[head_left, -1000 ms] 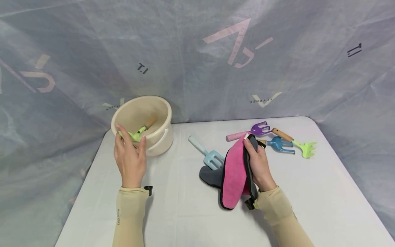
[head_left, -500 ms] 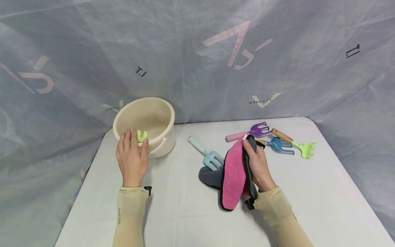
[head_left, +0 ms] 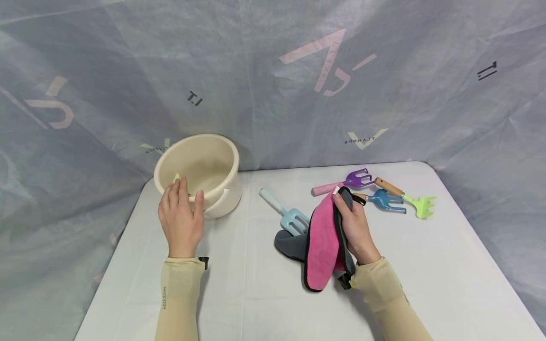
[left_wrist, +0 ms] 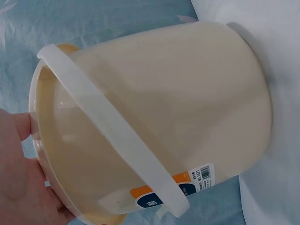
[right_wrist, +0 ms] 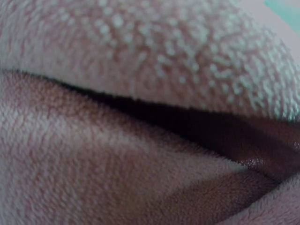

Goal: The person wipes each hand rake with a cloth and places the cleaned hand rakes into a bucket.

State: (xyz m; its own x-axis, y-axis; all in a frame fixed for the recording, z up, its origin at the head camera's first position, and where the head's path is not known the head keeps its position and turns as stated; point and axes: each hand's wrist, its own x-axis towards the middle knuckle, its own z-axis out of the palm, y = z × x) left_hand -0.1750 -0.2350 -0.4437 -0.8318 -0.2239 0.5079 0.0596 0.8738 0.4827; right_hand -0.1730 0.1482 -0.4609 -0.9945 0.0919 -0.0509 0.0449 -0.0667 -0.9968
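Observation:
The left hand (head_left: 181,222) is at the near rim of a cream bucket (head_left: 226,206). A sliver of a green tool (head_left: 177,177) shows past its fingertips, which seem to hold it; the rest is mostly hidden. In the left wrist view, the thumb and fingers of the hand (left_wrist: 21,176) lie by the rim of the bucket (left_wrist: 201,89). Over the table, the right hand (head_left: 360,232) grips a pink and dark grey fabric piece (head_left: 322,241) by its upper end, and its lower part hangs down. Plush fabric (right_wrist: 84,164) fills the right wrist view.
A light blue fork (head_left: 294,220) lies partly behind the fabric. Farther right on the white table (head_left: 256,303) are a purple fork (head_left: 356,179) with a pink handle, a blue fork (head_left: 386,199) and a green rake (head_left: 423,206). A grey sheet (head_left: 256,85) hangs behind.
The green tool has turned at the left hand, so its prongs and wooden handle are now mostly hidden. The bucket shifted slightly right, then slightly back left. The right hand still grips the fabric, almost unmoved.

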